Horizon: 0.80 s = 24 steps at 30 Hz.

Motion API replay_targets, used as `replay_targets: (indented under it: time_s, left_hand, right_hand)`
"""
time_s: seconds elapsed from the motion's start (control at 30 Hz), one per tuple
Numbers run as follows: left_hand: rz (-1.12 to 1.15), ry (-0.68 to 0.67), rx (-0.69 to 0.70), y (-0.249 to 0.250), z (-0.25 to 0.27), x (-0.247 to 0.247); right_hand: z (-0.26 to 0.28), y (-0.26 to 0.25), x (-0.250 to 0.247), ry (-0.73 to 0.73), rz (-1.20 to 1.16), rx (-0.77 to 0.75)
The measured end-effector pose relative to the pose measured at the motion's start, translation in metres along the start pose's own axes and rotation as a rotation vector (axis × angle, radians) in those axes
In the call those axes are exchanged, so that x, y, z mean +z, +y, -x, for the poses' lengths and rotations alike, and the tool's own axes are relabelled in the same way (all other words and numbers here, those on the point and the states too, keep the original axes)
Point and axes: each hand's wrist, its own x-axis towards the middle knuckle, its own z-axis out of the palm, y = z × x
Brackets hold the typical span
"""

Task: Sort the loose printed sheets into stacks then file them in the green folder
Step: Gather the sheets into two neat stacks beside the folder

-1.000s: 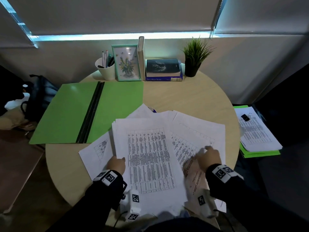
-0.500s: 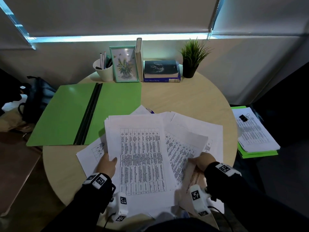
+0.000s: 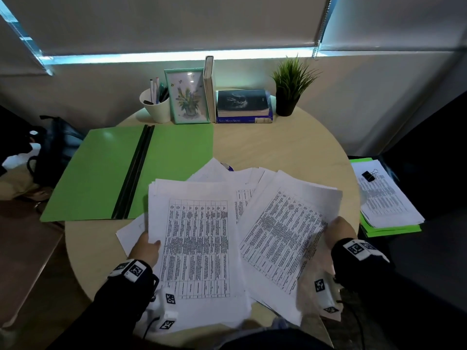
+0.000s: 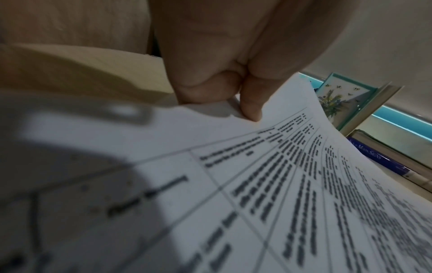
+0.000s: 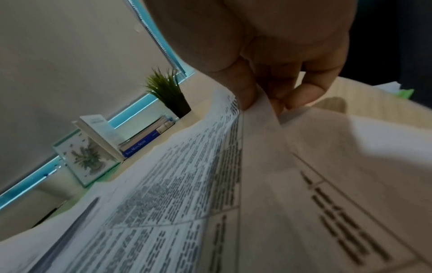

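The left hand [image 3: 145, 248] pinches the left edge of a stack of printed sheets [image 3: 197, 248], thumb on top, as the left wrist view shows. The right hand [image 3: 337, 232] pinches the right edge of a second, tilted bundle [image 3: 283, 233] between thumb and fingers. Both bundles carry dense tables too blurred to read. More loose sheets [image 3: 242, 175] lie under them on the round wooden table [image 3: 290, 150]. The green folder [image 3: 101, 173] lies open at far left. Farther off, a blue book spine [image 3: 242, 120] reads "Sun & Moon Signs", beside a framed flower picture [image 3: 187, 96].
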Motion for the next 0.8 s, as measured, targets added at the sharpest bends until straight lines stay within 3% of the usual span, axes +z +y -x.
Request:
replay_targets:
  time_s: [0.13,0.3,0.5,0.8]
  left_hand:
    - [-0.028,-0.014,-0.001,0.000,0.000,0.000]
    - [-0.025,-0.019,0.004,-0.003,0.000,-0.001]
    - [0.011,-0.007,0.018,-0.004,0.002,0.002]
    - [0.040,-0.017,0.009,-0.004,0.003,0.001]
  right_hand:
    - [0.000,-0.010,0.002,-0.016,-0.008,0.053]
    - [0.005,-0.018,0.004,-0.027,-0.178,0.286]
    - [0.009,-0.019,0.002,-0.210,-0.208,0.191]
    - [0.014,-0.009,0.006,-0.126,-0.198,0.137]
